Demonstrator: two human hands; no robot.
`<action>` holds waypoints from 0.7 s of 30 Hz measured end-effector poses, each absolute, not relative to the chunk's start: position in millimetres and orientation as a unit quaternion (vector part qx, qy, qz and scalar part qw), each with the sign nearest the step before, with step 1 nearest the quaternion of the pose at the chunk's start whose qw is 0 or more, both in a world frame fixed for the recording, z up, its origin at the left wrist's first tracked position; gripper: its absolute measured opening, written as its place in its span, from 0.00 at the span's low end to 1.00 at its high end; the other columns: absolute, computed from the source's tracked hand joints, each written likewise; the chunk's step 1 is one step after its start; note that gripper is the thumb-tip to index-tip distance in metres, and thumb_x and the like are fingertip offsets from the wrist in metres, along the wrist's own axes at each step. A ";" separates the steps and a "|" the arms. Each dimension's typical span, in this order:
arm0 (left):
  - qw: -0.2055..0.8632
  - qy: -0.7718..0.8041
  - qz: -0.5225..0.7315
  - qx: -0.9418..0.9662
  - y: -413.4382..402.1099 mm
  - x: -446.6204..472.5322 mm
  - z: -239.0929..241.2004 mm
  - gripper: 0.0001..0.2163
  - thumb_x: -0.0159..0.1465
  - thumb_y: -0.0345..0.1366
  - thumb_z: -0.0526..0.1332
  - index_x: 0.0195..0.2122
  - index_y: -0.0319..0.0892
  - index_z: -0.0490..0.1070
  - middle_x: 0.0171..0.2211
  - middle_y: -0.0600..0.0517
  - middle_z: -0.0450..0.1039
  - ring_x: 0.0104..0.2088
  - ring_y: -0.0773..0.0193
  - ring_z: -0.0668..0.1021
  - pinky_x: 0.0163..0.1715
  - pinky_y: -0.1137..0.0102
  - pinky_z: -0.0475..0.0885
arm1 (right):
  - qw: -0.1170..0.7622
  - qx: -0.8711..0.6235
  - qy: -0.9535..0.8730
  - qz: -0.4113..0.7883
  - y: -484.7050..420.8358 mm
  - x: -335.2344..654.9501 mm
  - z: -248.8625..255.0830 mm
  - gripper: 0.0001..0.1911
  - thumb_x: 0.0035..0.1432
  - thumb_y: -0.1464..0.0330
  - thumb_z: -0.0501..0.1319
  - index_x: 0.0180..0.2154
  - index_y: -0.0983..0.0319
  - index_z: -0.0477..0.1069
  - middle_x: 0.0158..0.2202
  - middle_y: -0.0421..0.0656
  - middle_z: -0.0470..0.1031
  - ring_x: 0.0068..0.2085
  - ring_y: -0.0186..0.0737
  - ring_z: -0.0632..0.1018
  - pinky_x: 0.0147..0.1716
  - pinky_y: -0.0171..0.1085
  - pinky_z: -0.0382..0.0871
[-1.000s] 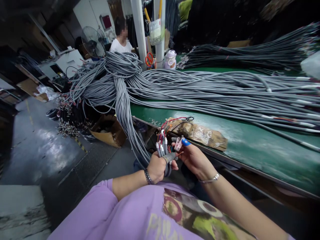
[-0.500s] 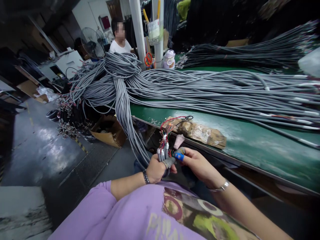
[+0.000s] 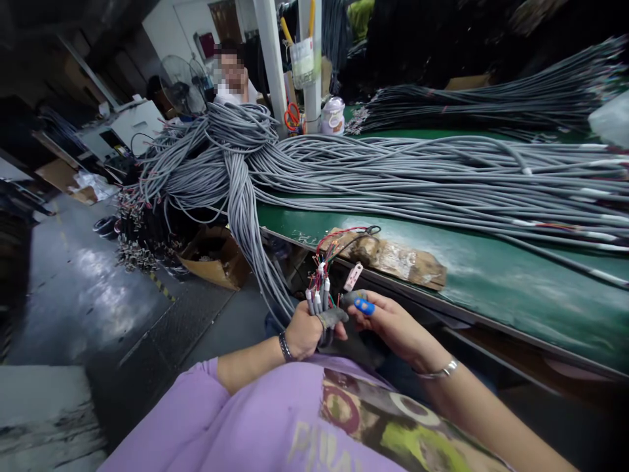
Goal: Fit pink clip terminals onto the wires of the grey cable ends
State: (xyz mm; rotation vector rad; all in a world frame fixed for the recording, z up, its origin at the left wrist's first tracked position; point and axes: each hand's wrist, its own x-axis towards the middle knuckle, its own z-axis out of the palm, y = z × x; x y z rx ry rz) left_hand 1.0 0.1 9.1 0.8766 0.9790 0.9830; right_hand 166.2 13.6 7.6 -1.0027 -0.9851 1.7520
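My left hand is closed around the ends of several grey cables. White wrapping and thin coloured wires show at their tips. From that grip the cables run up and left to the big bundle on the bench. Just right of the cable ends is my right hand, with grey coverings on finger and a blue one on the thumb. Its thumb and finger are pinched together close to the wires; whatever lies between them is too small to make out.
Grey cables lie along the green bench. A taped wooden board sits at its front edge, with a pinkish-white socket strip below. A cardboard box stands on the floor. Another person is behind the bundle.
My right hand has shifted slightly right, away from the wire ends. My left hand keeps its hold on the cables. The person behind has raised a hand toward the head.
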 end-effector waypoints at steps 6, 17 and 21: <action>0.680 0.428 0.439 0.401 -0.7 2.2 8.4 0.18 0.50 0.48 0.69 0.20 0.36 0.71 0.16 0.50 0.70 0.17 0.66 0.72 0.23 0.70 0.69 | 0.415 -0.383 -0.483 0.670 9.0 154.1 22.7 0.12 0.52 0.58 0.66 0.28 0.60 0.72 0.19 0.39 0.73 0.22 0.35 0.70 0.24 0.35 0.60; 0.677 0.432 0.430 0.412 0.0 2.1 6.8 0.20 0.50 0.51 0.68 0.20 0.36 0.70 0.15 0.50 0.70 0.17 0.67 0.71 0.22 0.71 0.68 | 0.411 -0.378 -0.468 0.686 10.1 151.1 16.7 0.14 0.53 0.56 0.65 0.29 0.60 0.70 0.18 0.39 0.73 0.21 0.36 0.70 0.24 0.35 0.59; 0.675 0.437 0.444 0.395 -0.6 2.8 3.9 0.19 0.50 0.49 0.68 0.21 0.36 0.71 0.16 0.51 0.70 0.18 0.66 0.72 0.22 0.70 0.69 | 0.441 -0.400 -0.447 0.668 7.7 148.4 21.5 0.15 0.49 0.57 0.68 0.25 0.59 0.69 0.17 0.38 0.72 0.20 0.34 0.69 0.23 0.35 0.58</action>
